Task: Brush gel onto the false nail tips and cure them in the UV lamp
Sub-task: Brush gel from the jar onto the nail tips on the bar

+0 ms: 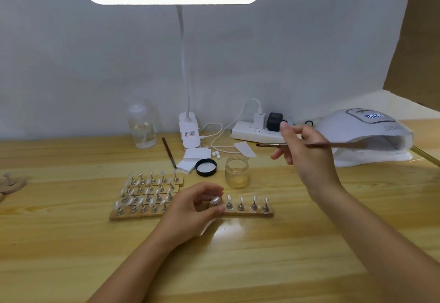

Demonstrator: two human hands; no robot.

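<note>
Left hand (197, 204), grip pinched on the left end of a wooden strip (247, 211) bearing upright false nail tips (241, 201) on metal stands. Left of it, four similar strips (147, 198). Right hand (307, 157), raised, grip clamped on a thin brush (309, 145). Below its bristles, an open glass jar (236, 171) holding yellowish gel; black lid (206, 167) beside. Beyond, domed white UV lamp (366, 136) on the wooden tabletop (71, 243).

Right hand (307, 157) holds brush (316, 145); left hand (192, 204) pinches nail strip (247, 211).
</note>
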